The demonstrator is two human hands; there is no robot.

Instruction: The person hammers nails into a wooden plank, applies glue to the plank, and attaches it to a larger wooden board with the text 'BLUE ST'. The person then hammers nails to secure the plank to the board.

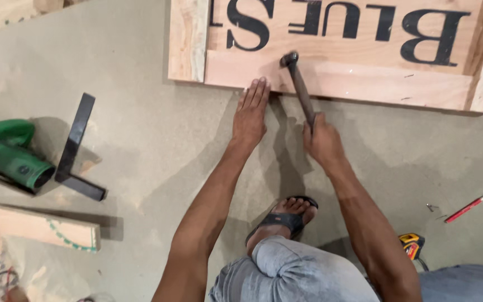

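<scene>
Right hand point(322, 140) clamped on hammer point(300, 89), axis toward 11 o'clock; left hand point(250, 114) flat, fingers spread, touching board point(364, 81) edge.

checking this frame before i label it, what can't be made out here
All in the head view:
- Nail under the hammer: too small to see, masked by the hammer head.
- Wooden panel: cut off by the top and right edges.
- Green power tool: left edge cuts it.
- Yellow tape measure: partly behind the right arm.
- Right hand palm and left hand palm: face away.
</scene>
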